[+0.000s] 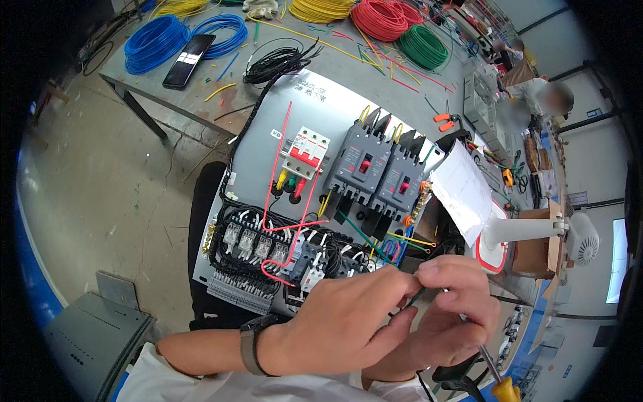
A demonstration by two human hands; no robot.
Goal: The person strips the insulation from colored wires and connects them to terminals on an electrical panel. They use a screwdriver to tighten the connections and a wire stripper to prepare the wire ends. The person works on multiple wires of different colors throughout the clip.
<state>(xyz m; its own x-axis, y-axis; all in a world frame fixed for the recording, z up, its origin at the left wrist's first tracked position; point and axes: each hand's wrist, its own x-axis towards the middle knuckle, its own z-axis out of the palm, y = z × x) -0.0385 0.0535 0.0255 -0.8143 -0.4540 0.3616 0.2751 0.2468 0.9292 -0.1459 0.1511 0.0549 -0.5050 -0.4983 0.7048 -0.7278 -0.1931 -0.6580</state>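
Observation:
My left hand (355,315), with a watch on its wrist, has its thumb and fingers pinched on a thin dark green wire (364,236). That wire runs back over the panel toward the breakers. Close against it, my right hand (452,311) is curled round a screwdriver (504,388), whose yellow handle points down and to the right. My fingers hide the wire's end. Both hands are over the near right corner of a white mounting panel (264,134). It carries two dark grey circuit breakers (362,164), a white breaker with red levers (306,153), relays (254,244) and a terminal strip (238,293).
Red wire (284,144) lies loosely across the panel. Coils of blue wire (156,43), red wire (378,20) and green wire (422,47) rest on the grey table (201,90) beside a phone (189,61). Paper sheets (462,187) and a white fan (522,231) stand right.

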